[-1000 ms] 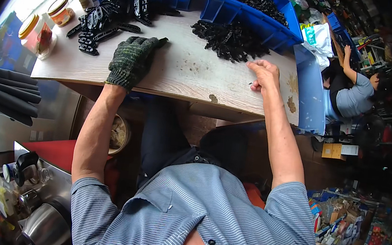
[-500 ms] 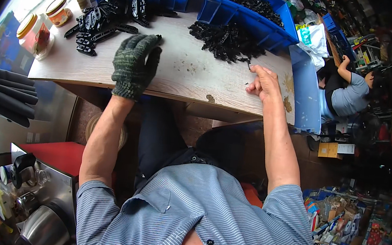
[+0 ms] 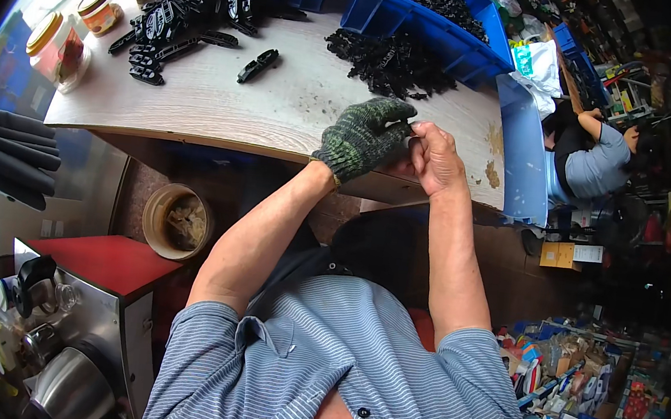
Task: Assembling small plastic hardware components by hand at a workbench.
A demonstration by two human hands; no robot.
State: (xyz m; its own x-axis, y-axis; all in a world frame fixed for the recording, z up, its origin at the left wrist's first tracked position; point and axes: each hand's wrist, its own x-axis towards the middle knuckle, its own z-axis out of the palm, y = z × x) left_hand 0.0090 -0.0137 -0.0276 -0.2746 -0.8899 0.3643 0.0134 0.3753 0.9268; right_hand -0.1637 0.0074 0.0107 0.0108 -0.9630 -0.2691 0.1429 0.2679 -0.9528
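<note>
Well beyond right hand (image 3: 438, 162), teal-printed white bag (image 3: 542, 72)

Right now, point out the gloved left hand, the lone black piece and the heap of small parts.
Gloved left hand (image 3: 363, 136), head view: middle of the hand.
Lone black piece (image 3: 258, 66), head view: midway along its length.
Heap of small parts (image 3: 390, 63), head view: its centre.

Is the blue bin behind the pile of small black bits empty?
No: small black pieces show inside the blue bin; how deep they go is hidden.
</note>
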